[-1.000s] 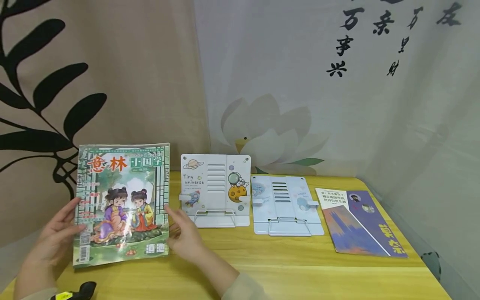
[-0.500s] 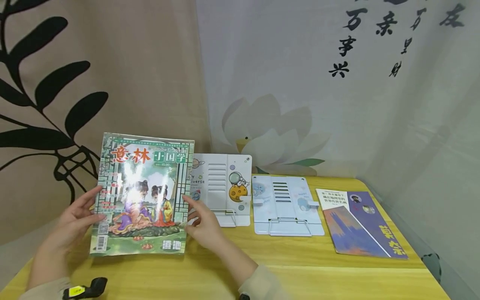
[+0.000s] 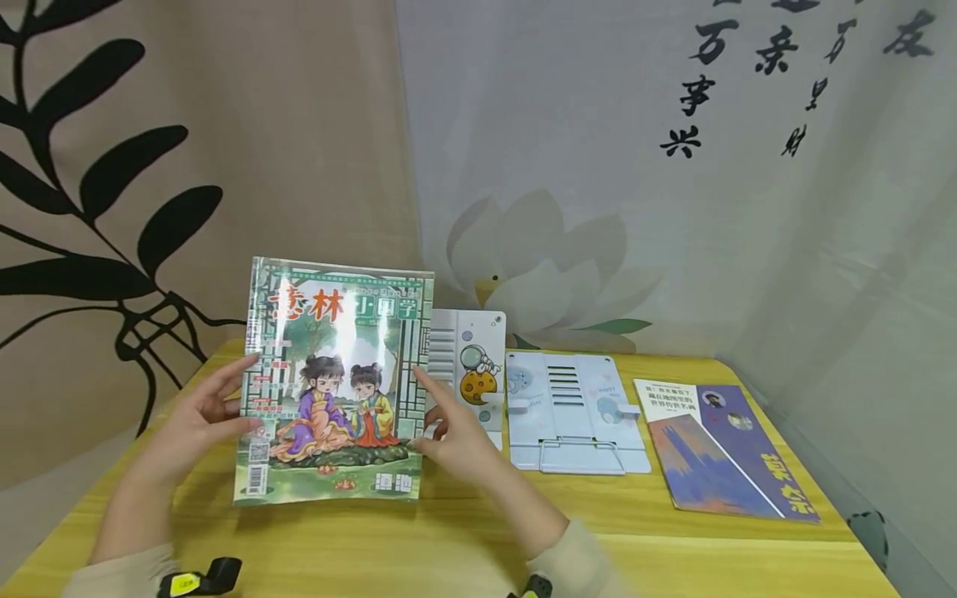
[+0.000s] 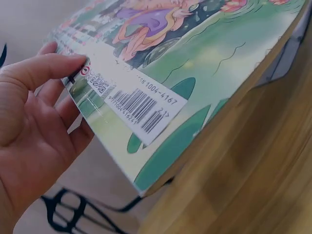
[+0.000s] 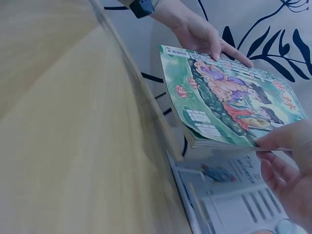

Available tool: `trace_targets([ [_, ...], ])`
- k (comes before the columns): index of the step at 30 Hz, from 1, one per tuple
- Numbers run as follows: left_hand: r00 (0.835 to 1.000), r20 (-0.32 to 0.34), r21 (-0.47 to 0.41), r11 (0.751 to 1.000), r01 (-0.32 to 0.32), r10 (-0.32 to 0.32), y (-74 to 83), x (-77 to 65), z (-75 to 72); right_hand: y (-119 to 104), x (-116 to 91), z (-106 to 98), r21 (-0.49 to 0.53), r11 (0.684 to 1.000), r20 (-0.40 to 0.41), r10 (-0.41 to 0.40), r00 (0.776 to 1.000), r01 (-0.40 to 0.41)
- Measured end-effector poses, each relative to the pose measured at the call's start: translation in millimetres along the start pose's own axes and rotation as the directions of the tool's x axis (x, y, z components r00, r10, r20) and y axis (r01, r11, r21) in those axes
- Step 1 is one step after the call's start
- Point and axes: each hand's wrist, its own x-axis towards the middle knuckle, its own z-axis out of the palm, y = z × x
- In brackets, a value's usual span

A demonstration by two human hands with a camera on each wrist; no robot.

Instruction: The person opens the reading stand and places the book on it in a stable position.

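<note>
A green magazine (image 3: 336, 382) with two cartoon children on its cover stands nearly upright between both hands. My left hand (image 3: 205, 415) grips its left edge, thumb on the cover and fingers behind; the left wrist view shows that thumb beside the barcode label (image 4: 141, 107). My right hand (image 3: 463, 423) pinches the opposite edge, seen closely in the right wrist view, where the page edges (image 5: 219, 144) show. Behind the magazine is a white book stand (image 3: 478, 357) with an astronaut picture, its left part hidden by the cover.
A second, pale blue book stand (image 3: 576, 415) with a wire ledge leans back to the right of the first. Farther right a purple booklet (image 3: 725, 448) lies on the wooden table (image 3: 673, 552). A printed curtain (image 3: 553, 166) hangs behind the table.
Both hands have carried the magazine to the right and somewhat up, from beside the astronaut book stand to in front of it. The second stand and the booklet stay where they were.
</note>
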Motion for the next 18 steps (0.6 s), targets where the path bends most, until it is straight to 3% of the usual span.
trace_targets([
  [2,1.000,0.019,-0.001,1.000,-0.009,0.009,3.1,5.0,6.6,-0.5,-2.5,-8.4,-0.003,1.000,-0.010,0.006,1.000,-0.006],
  [6,1.000,-0.016,0.112,0.994,-0.005,0.007,5.4,13.8,23.5,-1.2,-8.3,-24.7,-0.010,1.000,-0.038,-0.014,0.999,0.014],
  [12,0.995,-0.086,0.253,0.966,0.063,-0.043,7.3,21.4,48.7,-0.7,-13.9,-45.5,-0.073,0.997,-0.030,-0.041,0.999,0.038],
  [18,0.995,-0.104,0.232,0.972,0.024,0.000,11.3,30.8,64.6,-2.1,-15.2,-67.6,-0.183,0.982,-0.050,-0.052,0.997,0.042],
])
